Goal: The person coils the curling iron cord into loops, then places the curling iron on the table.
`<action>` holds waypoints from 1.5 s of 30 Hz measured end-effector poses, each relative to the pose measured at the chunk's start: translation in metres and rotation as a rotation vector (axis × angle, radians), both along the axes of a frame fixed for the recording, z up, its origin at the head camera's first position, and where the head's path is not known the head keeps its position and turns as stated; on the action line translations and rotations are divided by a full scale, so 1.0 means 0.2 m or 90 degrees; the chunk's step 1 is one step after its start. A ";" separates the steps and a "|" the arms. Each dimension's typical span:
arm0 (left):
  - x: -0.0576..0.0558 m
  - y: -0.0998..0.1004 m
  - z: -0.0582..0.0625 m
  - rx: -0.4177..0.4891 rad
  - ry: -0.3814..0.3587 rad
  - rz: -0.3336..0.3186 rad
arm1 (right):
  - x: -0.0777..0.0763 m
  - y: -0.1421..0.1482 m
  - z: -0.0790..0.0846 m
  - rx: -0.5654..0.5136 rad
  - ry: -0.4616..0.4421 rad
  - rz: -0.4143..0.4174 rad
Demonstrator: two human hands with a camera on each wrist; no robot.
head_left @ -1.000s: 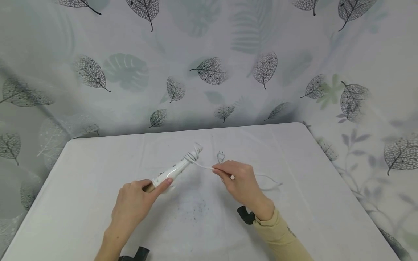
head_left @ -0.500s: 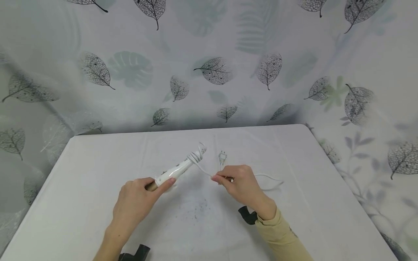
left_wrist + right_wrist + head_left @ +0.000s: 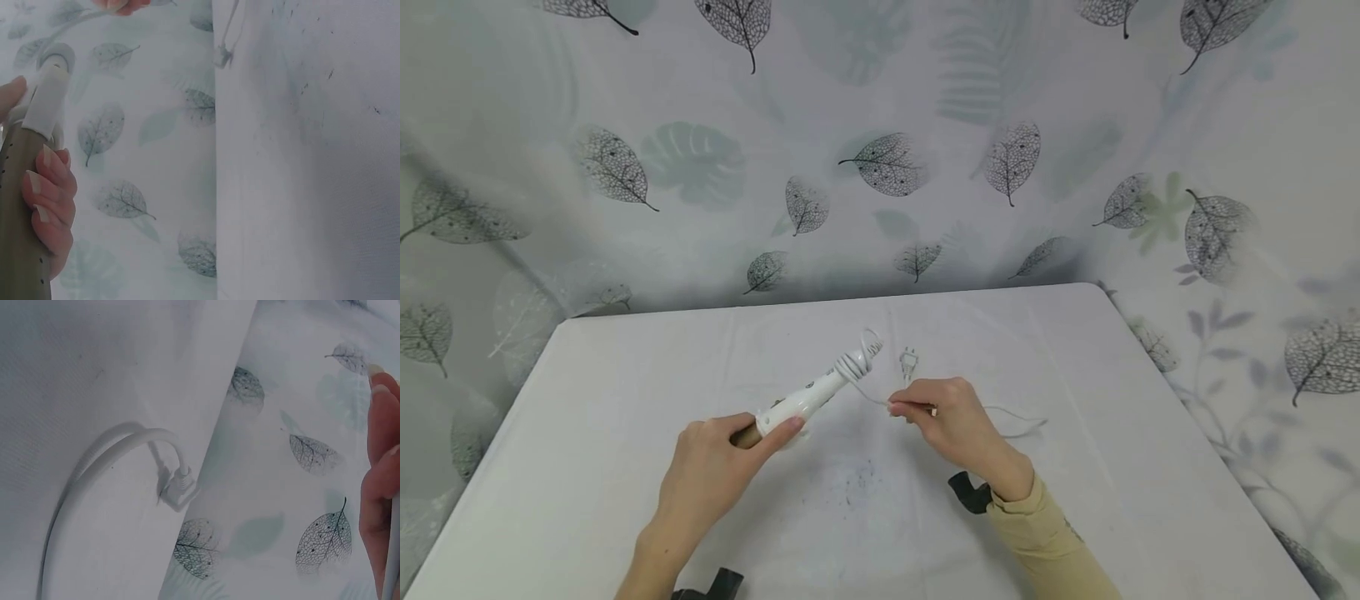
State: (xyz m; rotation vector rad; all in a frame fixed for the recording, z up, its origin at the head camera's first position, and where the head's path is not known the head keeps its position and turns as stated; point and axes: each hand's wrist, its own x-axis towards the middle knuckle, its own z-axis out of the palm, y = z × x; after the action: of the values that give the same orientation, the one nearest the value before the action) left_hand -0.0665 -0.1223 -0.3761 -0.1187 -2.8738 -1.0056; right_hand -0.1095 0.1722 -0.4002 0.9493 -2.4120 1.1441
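Observation:
My left hand (image 3: 707,462) grips the gold-brown barrel of a curling iron (image 3: 801,402), whose white handle points up and to the right. In the left wrist view, fingers curl round the barrel (image 3: 19,212), which carries rows of small dark holes. White cord coils (image 3: 853,365) wrap the handle near its far end. From them a stretch of cord runs taut to my right hand (image 3: 951,421), which pinches it between thumb and fingers. Just beyond that hand lies the two-pin plug (image 3: 908,362), also seen in the right wrist view as a plug (image 3: 180,490) on the cloth.
A loop of the cord (image 3: 1022,410) lies on the white table (image 3: 625,375) right of my right hand. Dark specks mark the tabletop between the hands. Leaf-printed sheeting (image 3: 880,217) rises behind and at both sides. Black wrist mounts (image 3: 970,493) sit under the wrists.
The curling iron's handle end has shifted slightly right, and the coils on it look tighter together. My right hand has dropped slightly with the cord between its fingers.

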 end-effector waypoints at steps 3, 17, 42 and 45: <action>0.00 0.00 -0.01 0.000 0.017 -0.018 | 0.00 -0.01 -0.01 0.009 0.012 -0.026; 0.02 0.01 -0.02 0.014 0.051 -0.108 | -0.01 -0.02 -0.05 0.029 0.043 -0.102; 0.04 0.02 -0.03 0.040 0.050 -0.233 | -0.01 -0.01 -0.04 0.036 0.095 -0.076; 0.04 0.01 -0.02 0.043 0.027 -0.235 | -0.01 0.00 -0.04 0.029 0.103 -0.043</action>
State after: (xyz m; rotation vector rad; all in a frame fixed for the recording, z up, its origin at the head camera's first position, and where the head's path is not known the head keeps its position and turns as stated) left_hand -0.0591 -0.1201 -0.3795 -0.6769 -2.8341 -1.1352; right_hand -0.1123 0.1725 -0.4085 0.9291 -2.3296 0.9551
